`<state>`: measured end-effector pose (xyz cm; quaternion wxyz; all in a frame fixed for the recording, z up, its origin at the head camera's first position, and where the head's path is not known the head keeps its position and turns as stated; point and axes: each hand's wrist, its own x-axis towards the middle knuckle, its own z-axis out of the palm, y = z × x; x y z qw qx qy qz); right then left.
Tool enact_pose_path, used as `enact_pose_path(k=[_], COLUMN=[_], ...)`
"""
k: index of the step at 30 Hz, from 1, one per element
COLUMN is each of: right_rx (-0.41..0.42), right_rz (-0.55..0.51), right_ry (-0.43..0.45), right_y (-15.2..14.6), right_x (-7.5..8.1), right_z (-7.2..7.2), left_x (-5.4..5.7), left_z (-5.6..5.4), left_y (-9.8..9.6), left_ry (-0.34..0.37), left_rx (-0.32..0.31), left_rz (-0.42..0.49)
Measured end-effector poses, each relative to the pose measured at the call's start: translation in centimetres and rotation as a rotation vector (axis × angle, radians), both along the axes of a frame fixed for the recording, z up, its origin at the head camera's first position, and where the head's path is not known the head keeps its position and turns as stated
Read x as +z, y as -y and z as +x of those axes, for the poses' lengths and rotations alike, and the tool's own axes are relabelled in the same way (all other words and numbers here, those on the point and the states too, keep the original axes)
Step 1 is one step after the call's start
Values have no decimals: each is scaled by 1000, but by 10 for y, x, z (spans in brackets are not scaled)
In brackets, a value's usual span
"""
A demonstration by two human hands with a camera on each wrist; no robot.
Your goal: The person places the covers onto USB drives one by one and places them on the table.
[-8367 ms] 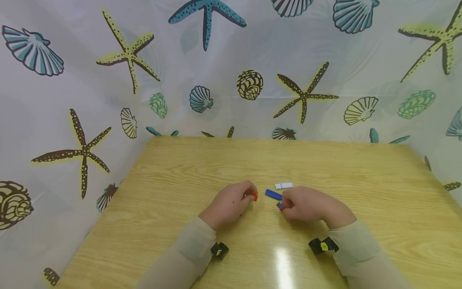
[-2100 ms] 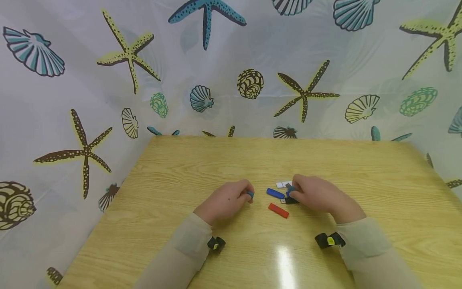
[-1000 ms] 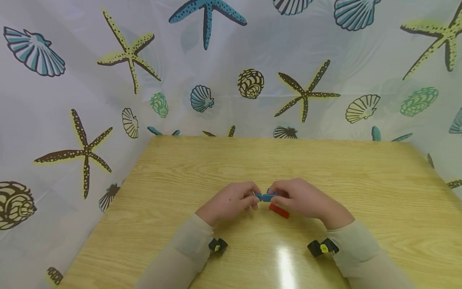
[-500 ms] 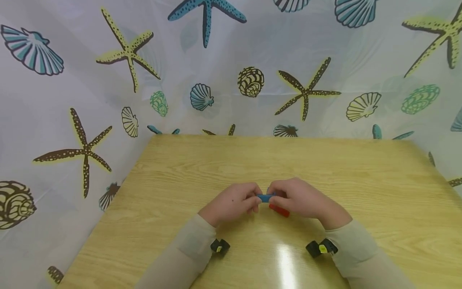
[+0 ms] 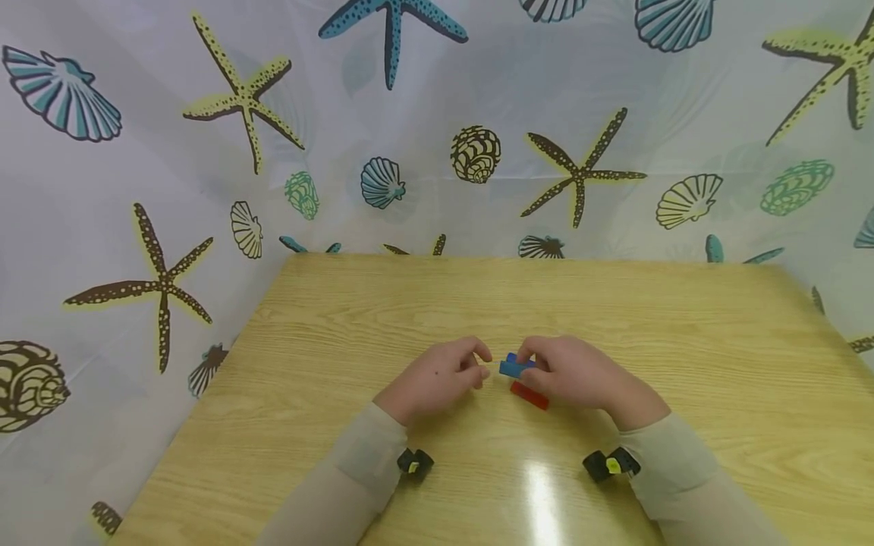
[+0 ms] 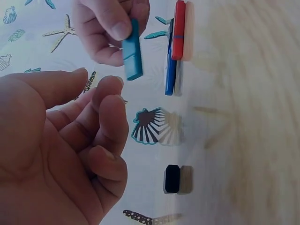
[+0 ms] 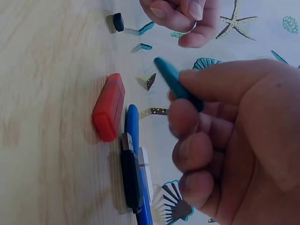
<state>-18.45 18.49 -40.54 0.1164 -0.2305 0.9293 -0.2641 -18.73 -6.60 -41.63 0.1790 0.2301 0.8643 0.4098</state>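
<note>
In the head view my right hand (image 5: 573, 373) pinches a teal USB flash drive (image 5: 509, 369) between thumb and fingers, and the drive has its cap on. My left hand (image 5: 437, 379) is a short way to the left, its fingers loosely bent around nothing. A capped red USB flash drive (image 7: 108, 108) lies on the table just below the right hand. Behind it in the right wrist view are a blue flash drive (image 7: 133, 124), a black one (image 7: 131, 178) with its metal plug bare, and a white one (image 7: 146, 171).
A small black cap (image 6: 172, 179) lies on the wooden table (image 5: 382, 303) near the left hand, hidden from the head view. Beyond the table hangs a white curtain (image 5: 423, 121) printed with shells and starfish.
The red drive was laid down earlier. The teal drive and its cap, held apart, were brought together between both hands. Now the left hand has let go and drawn slightly left.
</note>
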Motion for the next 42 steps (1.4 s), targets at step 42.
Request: enact_pose_path(k=[42], right_rx=[-90], right_rz=[127], right_ry=[-65], right_y=[-15], right_x=[4], right_z=[-6], left_x=[-12], left_z=[-9], left_y=[14], left_ry=[-249], left_rx=[72], left_rz=[-501])
